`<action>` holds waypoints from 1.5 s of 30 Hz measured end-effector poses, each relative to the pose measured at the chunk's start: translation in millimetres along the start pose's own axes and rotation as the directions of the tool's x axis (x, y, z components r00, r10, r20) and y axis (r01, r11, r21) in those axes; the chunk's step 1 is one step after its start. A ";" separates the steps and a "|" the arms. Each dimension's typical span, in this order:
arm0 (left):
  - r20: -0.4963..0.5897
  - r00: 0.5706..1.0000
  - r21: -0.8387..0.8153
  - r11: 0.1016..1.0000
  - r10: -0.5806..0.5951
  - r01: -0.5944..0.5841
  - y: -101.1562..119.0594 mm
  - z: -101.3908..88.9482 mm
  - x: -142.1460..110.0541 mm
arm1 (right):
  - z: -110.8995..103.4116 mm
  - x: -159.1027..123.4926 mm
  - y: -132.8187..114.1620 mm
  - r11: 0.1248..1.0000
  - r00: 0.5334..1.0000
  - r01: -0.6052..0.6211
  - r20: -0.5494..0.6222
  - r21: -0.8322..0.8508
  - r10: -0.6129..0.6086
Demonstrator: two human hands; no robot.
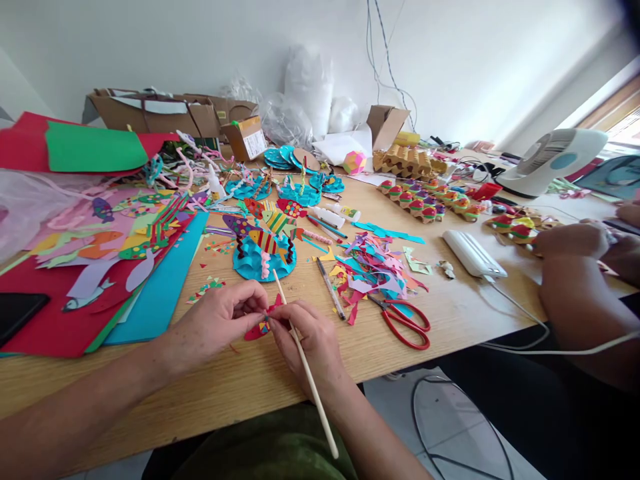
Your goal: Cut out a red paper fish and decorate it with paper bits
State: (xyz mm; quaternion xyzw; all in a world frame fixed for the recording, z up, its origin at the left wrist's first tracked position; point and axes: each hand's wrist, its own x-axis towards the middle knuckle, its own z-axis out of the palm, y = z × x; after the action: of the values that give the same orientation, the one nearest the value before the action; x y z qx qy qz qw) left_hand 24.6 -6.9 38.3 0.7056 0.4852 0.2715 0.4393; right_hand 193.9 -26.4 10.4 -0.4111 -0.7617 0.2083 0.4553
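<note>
A long pale wooden stick [311,380] lies through my right hand [311,337], whose fingers are closed round it. My left hand [220,317] is pinched, its fingertips meeting those of the right; what they pinch is too small to make out. Just under the fingertips lies a red paper fish [254,331] with small coloured pieces on it, partly hidden by my hands. Beyond them stands a blue scalloped base [243,267] carrying striped and spotted paper fish [270,241]. Tiny paper bits [207,288] are scattered left of it.
Paper scraps [375,263], a pen [330,288] and red-handled scissors [407,325] lie to the right. Coloured sheets [150,313] and a black phone [20,317] are at left. A white power bank [473,253] with a cable sits near another person's arm [575,287].
</note>
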 end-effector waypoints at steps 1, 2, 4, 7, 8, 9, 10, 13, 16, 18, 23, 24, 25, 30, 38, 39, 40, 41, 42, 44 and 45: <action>0.004 1.000 -0.011 1.000 -0.008 0.008 0.8 0.1 -0.1 | 0.5 0.1 0.3 1.000 1.000 0.007 -0.002 -0.013 -0.007; 0.008 1.000 -0.024 1.000 -0.018 0.018 1.3 0.1 0.0 | 0.9 0.1 0.5 1.000 1.000 0.013 -0.005 -0.026 -0.013; 0.015 0.999 -0.045 0.998 -0.041 0.041 0.7 -0.8 0.3 | 1.2 -0.1 0.6 0.999 1.000 0.023 -0.012 -0.046 -0.024; -0.003 0.997 -0.057 0.996 -0.071 0.070 -4.8 -5.5 1.4 | 0.8 -0.3 -0.1 0.997 0.999 0.038 -0.030 -0.060 -0.039; -0.018 0.996 -0.049 0.996 -0.082 0.081 -7.7 -8.2 1.5 | 0.5 -0.4 -0.4 0.997 0.998 0.043 -0.035 -0.063 -0.046; -0.038 0.995 -0.035 0.995 -0.095 0.094 -10.9 -11.2 1.3 | 0.2 -0.5 -0.5 0.997 0.998 0.046 -0.046 -0.067 -0.050; -0.058 0.992 -0.013 0.994 -0.112 0.112 -14.2 -14.6 0.6 | -0.1 -0.6 -0.5 0.996 0.997 0.048 -0.054 -0.070 -0.051; -0.097 0.982 0.069 0.984 -0.159 0.166 -22.9 -24.5 -3.6 | -0.4 -1.2 0.6 0.995 0.996 0.051 -0.063 -0.081 -0.057; -0.117 0.977 0.145 0.971 -0.176 0.192 -27.1 -31.3 -7.6 | 0.7 -2.5 3.1 0.993 0.995 0.070 -0.066 -0.096 -0.077; -0.144 0.977 0.205 0.961 -0.157 0.185 -27.9 -33.6 -8.5 | 2.0 -3.7 5.1 0.993 0.993 0.073 -0.081 -0.094 -0.080; -0.192 0.977 0.319 0.935 -0.093 0.152 -29.3 -34.3 -6.8 | 3.3 -5.4 6.8 0.996 0.994 0.039 -0.095 -0.077 -0.046; -0.195 0.978 0.333 0.932 -0.081 0.143 -29.8 -34.1 -6.4 | 3.0 -5.4 6.6 0.996 0.995 0.039 -0.087 -0.078 -0.046; -0.194 0.979 0.346 0.929 -0.069 0.134 -30.3 -33.9 -6.1 | 2.8 -5.4 6.6 0.996 0.996 0.040 -0.077 -0.079 -0.046; -0.175 0.984 0.367 0.925 -0.032 0.096 -31.2 -35.2 -5.0 | 5.1 -7.0 10.0 0.998 0.996 0.030 -0.083 -0.054 -0.035; -0.107 0.992 0.392 0.920 0.071 -0.023 -15.8 -29.8 -8.1 | 1.7 -5.0 7.1 0.997 0.997 0.039 -0.060 -0.073 -0.043; -0.074 0.995 0.367 0.929 0.071 -0.039 -11.6 -26.0 -8.0 | 1.1 -4.5 6.2 0.996 0.998 0.037 -0.056 -0.079 -0.042; -0.048 0.996 0.344 0.938 0.074 -0.053 -7.4 -21.9 -7.6 | 0.7 -4.1 5.5 0.996 0.998 0.037 -0.055 -0.084 -0.041; -0.025 0.996 0.325 0.943 0.081 -0.069 -3.7 -17.9 -6.7 | 0.6 -3.9 5.2 0.996 0.998 0.034 -0.052 -0.088 -0.038; -0.010 0.996 0.313 0.946 0.091 -0.084 -0.7 -14.1 -5.5 | 0.7 -3.7 5.2 0.996 0.998 0.032 -0.047 -0.089 -0.036; 0.011 0.993 0.309 0.944 0.116 -0.114 2.7 -8.3 -2.7 | 1.2 -3.7 5.6 0.996 0.998 0.034 -0.041 -0.086 -0.038; 0.017 0.991 0.313 0.941 0.129 -0.128 3.1 -6.4 -1.4 | 1.3 -3.8 5.8 0.996 0.998 0.040 -0.040 -0.084 -0.043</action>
State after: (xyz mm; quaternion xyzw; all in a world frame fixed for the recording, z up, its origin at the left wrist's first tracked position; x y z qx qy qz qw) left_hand 20.3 -6.4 44.1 0.7961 0.4759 0.2205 0.3020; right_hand 196.2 -26.1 3.7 -0.4180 -0.7684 0.1585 0.4579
